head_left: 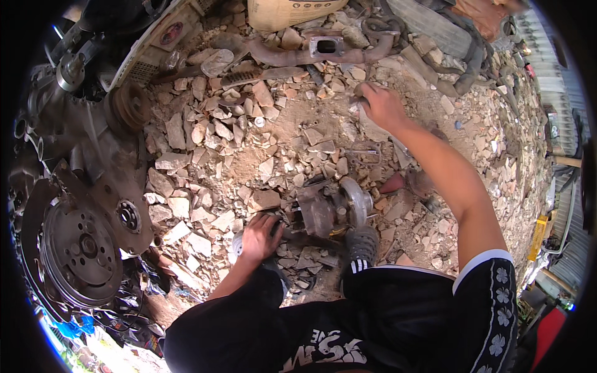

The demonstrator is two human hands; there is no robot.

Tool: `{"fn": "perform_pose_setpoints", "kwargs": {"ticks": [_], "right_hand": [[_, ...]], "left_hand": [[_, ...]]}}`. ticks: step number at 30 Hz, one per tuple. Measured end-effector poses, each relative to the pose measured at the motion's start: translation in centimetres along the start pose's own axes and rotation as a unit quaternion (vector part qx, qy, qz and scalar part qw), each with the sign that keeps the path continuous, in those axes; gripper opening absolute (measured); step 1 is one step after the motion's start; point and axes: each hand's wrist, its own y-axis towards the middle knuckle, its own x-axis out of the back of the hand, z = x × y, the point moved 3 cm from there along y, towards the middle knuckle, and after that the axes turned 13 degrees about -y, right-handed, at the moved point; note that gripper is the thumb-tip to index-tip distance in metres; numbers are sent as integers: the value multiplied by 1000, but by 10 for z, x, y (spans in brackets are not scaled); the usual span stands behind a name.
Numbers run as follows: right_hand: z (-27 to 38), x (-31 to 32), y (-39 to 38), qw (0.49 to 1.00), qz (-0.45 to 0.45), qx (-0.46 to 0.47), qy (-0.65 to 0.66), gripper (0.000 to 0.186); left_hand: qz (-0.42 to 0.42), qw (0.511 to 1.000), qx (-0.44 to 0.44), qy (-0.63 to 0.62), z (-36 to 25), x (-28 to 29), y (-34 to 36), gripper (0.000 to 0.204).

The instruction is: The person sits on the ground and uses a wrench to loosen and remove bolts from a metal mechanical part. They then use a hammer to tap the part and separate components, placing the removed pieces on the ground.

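My left hand (259, 237) is low, just left of centre, with its fingers curled round the end of a dark bar (305, 239). That bar runs right, past a rusty turbocharger (318, 210) with a pale, rounded housing (357, 200), which lies on the rubble by my shoes. My right arm stretches far forward. At its end my right hand (384, 108) is low over the ground, fingers bent together; whatever is at the fingertips is too small to name. A metal clamp-like frame (363, 153) lies between the hand and the turbocharger.
Broken stones cover the dirt. A rusty exhaust manifold (280, 56), a wire brush (241, 78) and a sack (292, 13) lie at the far side. An engine with a large round flywheel (81, 252) stands left, near a plastic crate (152, 46). Hoses (469, 71) lie far right.
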Motion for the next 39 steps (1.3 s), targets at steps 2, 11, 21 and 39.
{"fn": "perform_pose_setpoints", "kwargs": {"ticks": [2, 11, 21, 39], "right_hand": [[-8, 8, -14, 994, -60, 86, -38, 30], [-85, -2, -92, 979, 150, 27, -134, 35], [-64, -15, -82, 996, 50, -79, -3, 51], [-83, 7, -69, 932, 240, -210, -172, 60]], "left_hand": [[0, 1000, -5, -1, -3, 1, 4, 21], [-8, 1000, -10, 2, -1, -2, 3, 19], [14, 1000, 19, 0, -3, -6, 5, 17], [-1, 1000, -7, 14, -6, -2, 7, 18]]}}
